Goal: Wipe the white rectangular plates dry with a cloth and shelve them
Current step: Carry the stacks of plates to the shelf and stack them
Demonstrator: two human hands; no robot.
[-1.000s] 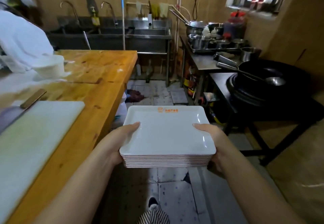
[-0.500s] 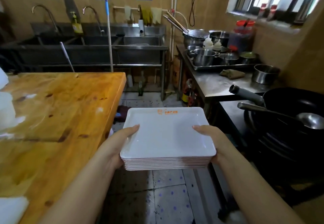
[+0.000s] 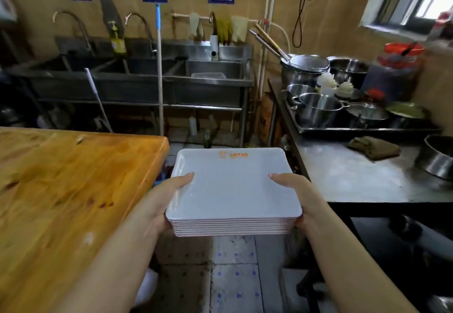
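Observation:
A stack of several white rectangular plates (image 3: 232,187), the top one marked with an orange logo at its far edge, is carried level in front of me above the floor. My left hand (image 3: 161,200) grips the stack's left side, thumb lying on the top plate and fingers hidden underneath. My right hand (image 3: 297,197) grips the right side the same way. A folded olive-brown cloth (image 3: 373,147) lies on the steel counter at the right.
A wooden table (image 3: 61,190) fills the left. Straight ahead stands a row of steel sinks (image 3: 137,77) with a blue-handled mop pole (image 3: 159,67) leaning on it. The steel counter (image 3: 362,178) at right holds a tray of pots (image 3: 318,109) and a bowl (image 3: 438,154). Tiled aisle runs between.
I have walked forward along the aisle with the stack; the sinks and right counter are closer, and the cutting board and wok have dropped out of view. My grip is unchanged.

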